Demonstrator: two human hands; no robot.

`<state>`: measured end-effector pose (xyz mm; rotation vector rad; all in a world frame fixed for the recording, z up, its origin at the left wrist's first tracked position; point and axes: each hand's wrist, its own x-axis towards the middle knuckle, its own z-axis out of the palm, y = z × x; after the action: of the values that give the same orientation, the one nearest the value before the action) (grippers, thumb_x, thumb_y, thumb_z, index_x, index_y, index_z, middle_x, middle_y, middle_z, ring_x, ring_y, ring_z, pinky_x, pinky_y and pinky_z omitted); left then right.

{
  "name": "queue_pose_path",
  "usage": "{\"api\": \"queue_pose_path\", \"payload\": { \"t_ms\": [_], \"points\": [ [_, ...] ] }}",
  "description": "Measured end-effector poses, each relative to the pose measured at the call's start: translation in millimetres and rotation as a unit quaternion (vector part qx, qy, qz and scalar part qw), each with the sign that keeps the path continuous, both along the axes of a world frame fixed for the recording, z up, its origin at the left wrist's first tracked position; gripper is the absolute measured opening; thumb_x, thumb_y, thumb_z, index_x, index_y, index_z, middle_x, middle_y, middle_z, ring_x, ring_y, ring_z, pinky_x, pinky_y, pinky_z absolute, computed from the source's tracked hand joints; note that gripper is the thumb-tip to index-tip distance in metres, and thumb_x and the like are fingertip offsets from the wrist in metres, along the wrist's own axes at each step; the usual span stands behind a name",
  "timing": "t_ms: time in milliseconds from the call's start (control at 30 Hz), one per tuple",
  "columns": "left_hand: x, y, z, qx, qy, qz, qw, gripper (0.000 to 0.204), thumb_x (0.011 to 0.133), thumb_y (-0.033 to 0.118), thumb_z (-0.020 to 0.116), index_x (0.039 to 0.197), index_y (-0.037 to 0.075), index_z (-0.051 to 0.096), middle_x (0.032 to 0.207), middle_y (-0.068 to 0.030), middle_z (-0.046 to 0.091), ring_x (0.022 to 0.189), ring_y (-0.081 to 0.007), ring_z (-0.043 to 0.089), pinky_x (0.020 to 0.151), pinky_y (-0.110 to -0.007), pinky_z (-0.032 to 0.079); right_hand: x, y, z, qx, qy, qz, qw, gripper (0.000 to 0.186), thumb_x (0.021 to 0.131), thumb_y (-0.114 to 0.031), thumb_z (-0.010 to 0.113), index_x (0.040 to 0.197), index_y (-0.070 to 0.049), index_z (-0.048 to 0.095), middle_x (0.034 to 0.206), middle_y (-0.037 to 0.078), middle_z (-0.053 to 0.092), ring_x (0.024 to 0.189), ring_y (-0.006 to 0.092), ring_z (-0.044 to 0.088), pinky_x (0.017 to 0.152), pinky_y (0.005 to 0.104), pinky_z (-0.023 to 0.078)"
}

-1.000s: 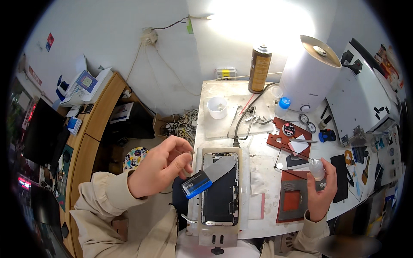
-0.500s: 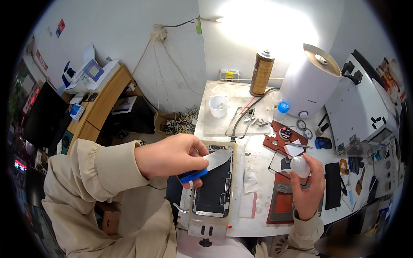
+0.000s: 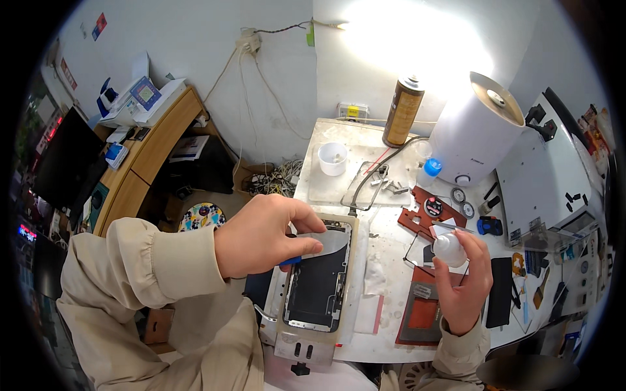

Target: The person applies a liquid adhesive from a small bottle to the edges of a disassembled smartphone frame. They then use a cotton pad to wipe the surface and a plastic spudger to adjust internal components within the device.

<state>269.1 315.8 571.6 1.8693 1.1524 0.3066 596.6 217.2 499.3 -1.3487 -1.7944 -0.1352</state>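
Note:
My left hand [image 3: 257,238] is closed around the blue handle of a thin, flat metal pry blade [image 3: 334,244]. The blade reaches over the upper end of a smartphone screen assembly [image 3: 314,293], which shows its dark back. That assembly lies in a pale frame-like holder [image 3: 351,287] with a black knob at its near end. To the right, my right hand [image 3: 468,287] grips a small translucent white bottle [image 3: 448,250] between thumb and fingers, tilted with its nozzle toward the left. The bottle is apart from the phone part.
A white cup [image 3: 332,160], a spray can [image 3: 403,112] and a white cylindrical appliance [image 3: 479,140] stand at the back. Near my right hand lie a reddish-brown fixture [image 3: 417,215], a blue-capped bottle [image 3: 431,168] and a black strip [image 3: 499,290]. A wooden desk [image 3: 153,159] is at left.
My left fingers have shifted on the pry tool, and the thumb now points along the blade. The white bottle has moved slightly left and tilted. The whole view has shifted a little.

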Motion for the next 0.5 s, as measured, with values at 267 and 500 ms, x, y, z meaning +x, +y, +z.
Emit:
{"api": "queue_pose_path", "payload": {
  "t_ms": [267, 500],
  "points": [
    [6, 16, 16, -0.020, 0.041, -0.022, 0.999, 0.027, 0.091, 0.013, 0.083, 0.113, -0.002, 0.079, 0.100, -0.0124, 0.080, 0.085, -0.0135, 0.074, 0.077, -0.028, 0.060, 1, 1, -5, -0.007, -0.002, -0.008, 1.000, 0.057, 0.077, 0.005, 0.081, 0.131, -0.002, 0.064, 0.124, 0.018, 0.068, 0.108, 0.0359, 0.070, 0.087, 0.0436, 0.058],
    [4, 23, 19, -0.042, 0.032, -0.045, 0.998, 0.029, 0.092, 0.015, 0.083, 0.115, -0.001, 0.078, 0.100, -0.0125, 0.080, 0.085, -0.0150, 0.075, 0.076, -0.030, 0.060, -27, 22, 19, -0.008, -0.059, 0.083, 0.995, 0.054, 0.072, 0.007, 0.079, 0.124, -0.001, 0.070, 0.117, 0.015, 0.070, 0.105, 0.0327, 0.070, 0.086, 0.0416, 0.059]
  ]
}}
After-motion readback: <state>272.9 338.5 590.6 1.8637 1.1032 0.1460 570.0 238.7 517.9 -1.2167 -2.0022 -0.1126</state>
